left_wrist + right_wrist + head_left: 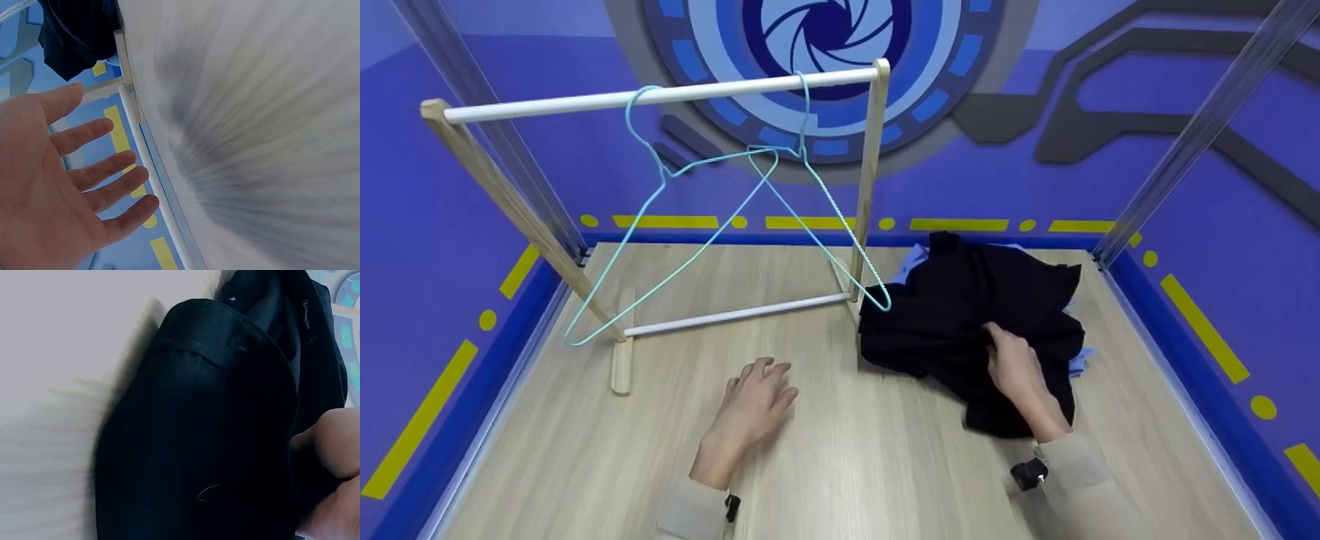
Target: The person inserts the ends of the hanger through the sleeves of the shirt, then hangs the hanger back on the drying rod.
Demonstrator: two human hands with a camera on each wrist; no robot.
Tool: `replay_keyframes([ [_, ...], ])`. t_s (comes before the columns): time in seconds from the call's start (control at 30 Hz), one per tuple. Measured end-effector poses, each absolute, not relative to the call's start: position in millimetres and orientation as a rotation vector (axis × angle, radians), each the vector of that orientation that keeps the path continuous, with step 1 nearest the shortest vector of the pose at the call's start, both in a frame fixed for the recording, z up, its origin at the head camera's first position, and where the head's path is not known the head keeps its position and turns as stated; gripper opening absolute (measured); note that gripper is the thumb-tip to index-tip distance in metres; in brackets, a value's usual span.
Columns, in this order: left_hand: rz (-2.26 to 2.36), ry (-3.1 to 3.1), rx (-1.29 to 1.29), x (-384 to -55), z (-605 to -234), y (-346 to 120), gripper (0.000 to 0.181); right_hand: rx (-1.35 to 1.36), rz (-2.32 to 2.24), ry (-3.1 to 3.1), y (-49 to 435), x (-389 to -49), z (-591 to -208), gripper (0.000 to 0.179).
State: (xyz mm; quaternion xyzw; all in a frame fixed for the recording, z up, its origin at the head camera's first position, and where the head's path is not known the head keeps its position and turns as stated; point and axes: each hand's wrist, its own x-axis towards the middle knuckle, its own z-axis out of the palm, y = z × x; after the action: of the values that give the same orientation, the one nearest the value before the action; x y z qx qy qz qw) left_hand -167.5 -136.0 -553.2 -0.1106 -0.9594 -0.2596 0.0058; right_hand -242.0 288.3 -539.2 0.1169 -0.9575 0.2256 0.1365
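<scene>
A rumpled black garment point(960, 300) lies on the right of the table, with light blue cloth point(913, 261) showing at its edges. My right hand point(1020, 371) pinches a fold of it near the middle. In the right wrist view, the thumb and a finger point(340, 441) are at the black cloth point(197, 410); other fingers are hidden. A stitched hem and small pale lettering show there. My left hand point(754, 401) hovers near the table left of the garment, holding nothing. In the left wrist view, its fingers point(118, 169) are spread and relaxed.
A wooden rack with a white top rail point(697, 91) stands at the back left. Two light blue hangers point(701, 244) hang from it, overlapping. A lower white bar point(735, 313) joins its legs. Blue patterned walls point(990, 187) enclose the table point(840, 457).
</scene>
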Motion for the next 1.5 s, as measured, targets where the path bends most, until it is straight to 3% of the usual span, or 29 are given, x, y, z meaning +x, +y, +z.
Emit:
replay_keyframes([
  [1.5,-0.842,-2.950,-0.526,-173.1,-551.6,-103.2,0.058,0.731,0.801,-2.716,231.4,-221.9,-549.6,0.032],
])
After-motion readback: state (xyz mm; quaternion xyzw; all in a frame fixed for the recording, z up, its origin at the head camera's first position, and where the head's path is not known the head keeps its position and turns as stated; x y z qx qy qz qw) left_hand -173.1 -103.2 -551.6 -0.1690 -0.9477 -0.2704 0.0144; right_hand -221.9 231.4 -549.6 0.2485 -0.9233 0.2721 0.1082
